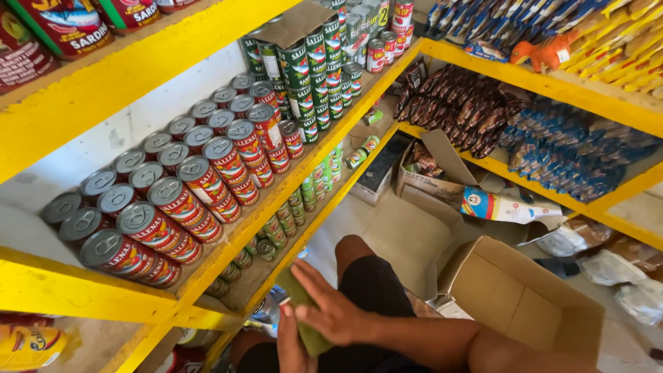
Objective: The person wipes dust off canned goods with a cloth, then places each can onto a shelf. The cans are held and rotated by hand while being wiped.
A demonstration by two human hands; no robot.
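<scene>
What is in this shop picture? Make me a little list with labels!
place: shop corner with yellow shelves
left hand: under a green cloth
right hand: pressing on top of the cloth
shelf beside hands: red cans stacked in rows
farther along: green cans
floor: open cardboard box
right shelves: dark snack packets

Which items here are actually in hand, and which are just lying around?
In hand:
- folded olive-green cloth, pinched between the right hand and the left hand
- stacked red-labelled round tins on the yellow shelf, nearest the hands

Lying about:
- open brown cardboard box on the floor
- dark brown sachets
- blue packets
- green-labelled tins
</scene>
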